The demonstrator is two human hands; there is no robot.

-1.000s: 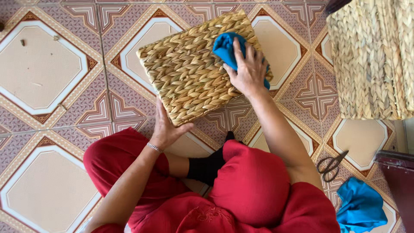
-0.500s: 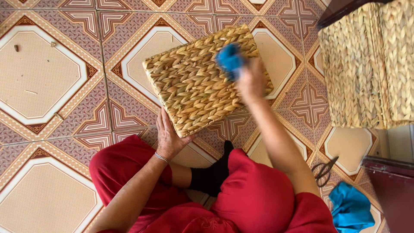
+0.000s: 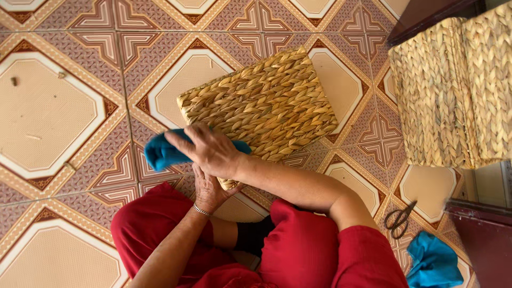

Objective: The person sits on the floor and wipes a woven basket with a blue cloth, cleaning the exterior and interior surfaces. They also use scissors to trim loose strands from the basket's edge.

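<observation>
- One woven basket [image 3: 261,109], flat straw-coloured plait face up, lying tilted on the patterned floor tiles [image 3: 53,117] at centre.
- Right hand [image 3: 210,149], fingers spread wide, pressed flat on one blue cloth [image 3: 162,154] at the basket's 7 o'clock corner — cloth bunched beneath the palm and spilling onto the tile at the hand's 9 o'clock.
- Left hand [image 3: 209,189], just below the right at its 6 o'clock, touching the near edge of the basket; fingers largely hidden under the right hand, so grip not discernible. One thin bracelet [image 3: 201,211] at the wrist.
- Two further woven baskets [image 3: 453,90], standing side by side at 2 o'clock from the centre one, well apart from both hands.
- One pair of scissors [image 3: 399,217], dark handles, lying on the tiles at 4 o'clock, closed.
- A second blue cloth [image 3: 434,262], crumpled, at 5 o'clock — just beside the scissors.
- Red garment [image 3: 298,250] over both knees along the lower edge.
</observation>
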